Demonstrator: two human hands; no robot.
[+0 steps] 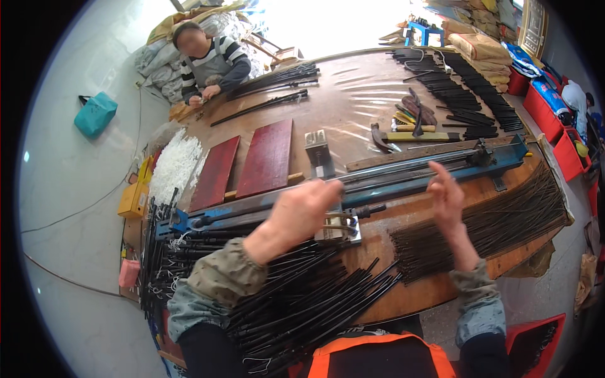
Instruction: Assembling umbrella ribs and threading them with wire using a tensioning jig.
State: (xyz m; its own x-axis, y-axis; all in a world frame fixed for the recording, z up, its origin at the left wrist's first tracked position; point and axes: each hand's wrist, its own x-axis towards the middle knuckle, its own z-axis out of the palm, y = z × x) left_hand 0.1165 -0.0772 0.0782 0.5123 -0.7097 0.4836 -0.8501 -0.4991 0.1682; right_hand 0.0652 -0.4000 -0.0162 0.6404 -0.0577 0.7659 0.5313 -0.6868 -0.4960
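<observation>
- Your left hand [302,211] is curled over the middle of the long blue metal jig [403,179] that runs across the bench from near left to far right. Its fingers are bent down at the small metal clamp block [340,228] on the near edge of the jig. Whether they actually grip a rod there cannot be told, because the hand hides its own fingertips.
- Your right hand [446,195] is raised, open, and empty. Its fingers are spread and pointing up, just near of the jig and right of the clamp block.
- A heap of black rods [302,302] lies under your left forearm, on the near left part of the wooden bench [353,101].
- A fan of thinner dark wires [498,220] spreads out on the right, just beyond your right wrist.
- Two red boards [268,157] lie side by side on the far side of the jig, left of centre.
- A pile of small white pieces [175,165] sits at the left edge of the bench.
- More black rods are laid in rows [466,88] at the far right.
- Another person in a striped top [211,60] sits at the far left corner of the bench.
</observation>
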